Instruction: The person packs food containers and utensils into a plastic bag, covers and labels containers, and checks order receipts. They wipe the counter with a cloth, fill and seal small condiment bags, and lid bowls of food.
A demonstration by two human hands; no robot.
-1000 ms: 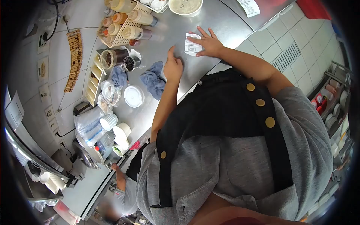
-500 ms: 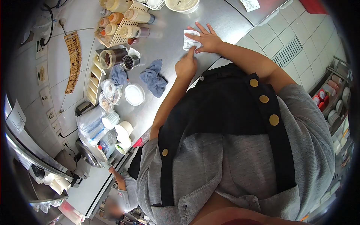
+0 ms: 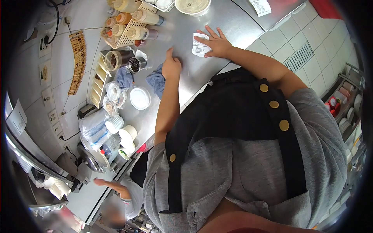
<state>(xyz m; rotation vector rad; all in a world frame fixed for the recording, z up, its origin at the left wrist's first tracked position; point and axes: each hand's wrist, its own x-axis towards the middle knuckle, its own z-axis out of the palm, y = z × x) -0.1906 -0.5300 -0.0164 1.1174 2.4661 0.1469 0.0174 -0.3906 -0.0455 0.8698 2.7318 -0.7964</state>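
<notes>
My right hand [image 3: 218, 44] lies open with its fingers spread, its fingers over a printed paper slip [image 3: 197, 48] on the steel counter. To the left, my left hand [image 3: 171, 69] is over the counter with the index finger stretched out and the other fingers partly curled. I see nothing held in it. A crumpled blue-grey cloth [image 3: 155, 80] lies beside my left wrist, partly hidden by the arm.
A cream basket [image 3: 130, 40] holds several squeeze bottles. Near it stand a jar of dark contents [image 3: 136, 65], a white lidded tub [image 3: 140, 98] and stacked cups [image 3: 114, 124]. Another slip [image 3: 261, 7] lies at the far right. A co-worker's arm [image 3: 114, 186] shows lower left.
My left hand has moved left, off the paper slip and towards the blue-grey cloth. My right hand stays on the slip. The co-worker's arm has shifted left.
</notes>
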